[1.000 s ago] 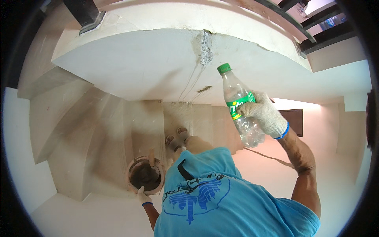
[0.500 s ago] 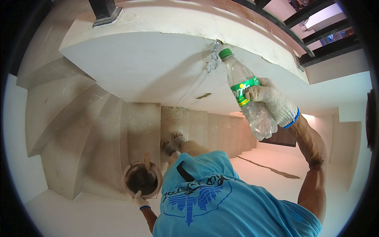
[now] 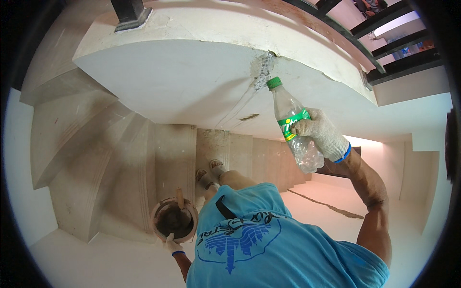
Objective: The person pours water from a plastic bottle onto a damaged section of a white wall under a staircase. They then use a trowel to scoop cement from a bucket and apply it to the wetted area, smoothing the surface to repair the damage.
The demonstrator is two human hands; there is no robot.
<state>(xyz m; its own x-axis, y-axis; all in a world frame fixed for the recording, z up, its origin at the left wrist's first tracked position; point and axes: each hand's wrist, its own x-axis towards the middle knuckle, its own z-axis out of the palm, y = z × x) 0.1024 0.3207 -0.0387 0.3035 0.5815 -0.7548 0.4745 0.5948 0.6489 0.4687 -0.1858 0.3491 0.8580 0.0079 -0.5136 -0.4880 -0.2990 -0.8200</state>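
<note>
The clear, green-capped bottle point(image 3: 288, 106) slanted near a rough patch point(image 3: 264, 69) in the wall point(image 3: 168, 79), gloved fingers of the right hand point(image 3: 326, 137) wrapped around it. The left hand point(image 3: 171, 244) gripped a bucket point(image 3: 154, 218) with a wooden handle point(image 3: 180, 198) inside.

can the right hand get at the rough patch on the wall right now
Probably yes: the right hand holds the plastic bottle with its green cap toward the rough patch, and nothing else shows in between. Its grip is taken up by the bottle, though.
</note>
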